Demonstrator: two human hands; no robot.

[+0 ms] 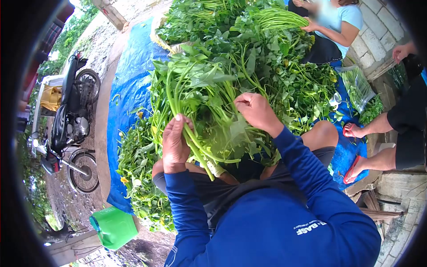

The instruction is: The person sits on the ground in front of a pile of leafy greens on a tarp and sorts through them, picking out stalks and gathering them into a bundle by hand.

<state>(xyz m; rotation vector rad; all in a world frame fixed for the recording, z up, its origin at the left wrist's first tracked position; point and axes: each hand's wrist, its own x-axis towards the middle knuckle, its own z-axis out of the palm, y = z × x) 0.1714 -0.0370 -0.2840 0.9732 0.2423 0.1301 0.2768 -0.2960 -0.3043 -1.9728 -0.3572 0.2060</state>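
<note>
My left hand (176, 139) is closed around a bunch of leafy green stems (174, 95), thumb on top. The cut stem ends point down toward my lap and the leaves fan out above. To its right, my right hand (258, 111) is closed in a pinch over the greens; whatever its fingertips hold, if anything, is hidden. A big heap of leafy greens (284, 95) spreads in front of me and on both sides of my knees. A bundle of pale stems (216, 170) shows just below the bunch, near my lap.
A blue tarp (133, 66) lies under the heap. At the top right a seated person (344, 26) holds long stems (280, 20). Another person's feet in red sandals (351, 130) stand at right, near a plastic bag (356, 86). A green container (114, 228) and a motorcycle (69, 120) are left.
</note>
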